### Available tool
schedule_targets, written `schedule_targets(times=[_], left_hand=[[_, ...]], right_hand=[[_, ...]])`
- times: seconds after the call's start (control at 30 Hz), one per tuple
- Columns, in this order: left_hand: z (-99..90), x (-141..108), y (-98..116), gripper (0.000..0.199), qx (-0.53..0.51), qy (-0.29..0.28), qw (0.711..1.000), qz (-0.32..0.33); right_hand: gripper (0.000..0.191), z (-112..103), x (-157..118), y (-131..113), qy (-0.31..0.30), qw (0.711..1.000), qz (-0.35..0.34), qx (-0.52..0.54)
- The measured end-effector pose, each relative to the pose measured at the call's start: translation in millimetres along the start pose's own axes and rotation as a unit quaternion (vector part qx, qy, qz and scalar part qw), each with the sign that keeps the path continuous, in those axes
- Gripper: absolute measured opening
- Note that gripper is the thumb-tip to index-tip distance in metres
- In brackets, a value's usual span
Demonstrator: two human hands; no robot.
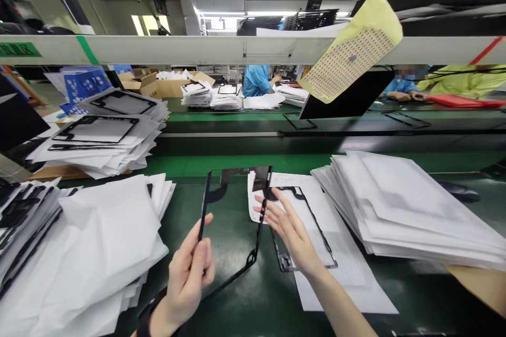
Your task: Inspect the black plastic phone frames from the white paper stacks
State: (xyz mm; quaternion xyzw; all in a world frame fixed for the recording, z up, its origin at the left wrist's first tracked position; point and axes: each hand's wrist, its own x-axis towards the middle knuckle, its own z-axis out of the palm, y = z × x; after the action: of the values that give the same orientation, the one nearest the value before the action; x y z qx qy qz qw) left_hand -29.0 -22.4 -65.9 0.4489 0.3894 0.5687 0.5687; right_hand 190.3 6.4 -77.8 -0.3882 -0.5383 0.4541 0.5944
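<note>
My left hand (190, 269) pinches the left edge of a thin black rectangular frame (253, 254), held tilted above the green table (233, 231). My right hand (288, 229) is flat with fingers spread, its fingertips touching the frame's right edge near the top corner. Under the right hand a second black frame (330, 255) lies flat on a white sheet (348, 284).
Piles of white sheets lie at the left (90, 253), the right (403, 205) and the back left (106, 137). A yellow dotted sheet (351, 47) hangs from the overhead shelf (197, 48). Beyond the conveyor (316, 134), people in blue (256, 80) work at stacks.
</note>
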Motion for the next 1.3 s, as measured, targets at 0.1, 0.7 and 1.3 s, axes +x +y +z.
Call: schedule_targets(times=[0.1,0.7,1.3], left_hand=[[4.2,0,-7,0.038,0.075,-0.062,0.994,0.043],[37.5,-3,36,0.035,0.220,-0.035,0.900,0.373],[41.5,22,50,0.051,0.417,0.042,0.767,0.487]], right_hand=[[0.025,13,1,-5,0.109,0.992,-0.065,0.022],[0.010,5,-11,-18,-0.019,0.970,-0.240,0.034],[0.028,14,-12,-66,-0.007,0.908,-0.328,-0.262]])
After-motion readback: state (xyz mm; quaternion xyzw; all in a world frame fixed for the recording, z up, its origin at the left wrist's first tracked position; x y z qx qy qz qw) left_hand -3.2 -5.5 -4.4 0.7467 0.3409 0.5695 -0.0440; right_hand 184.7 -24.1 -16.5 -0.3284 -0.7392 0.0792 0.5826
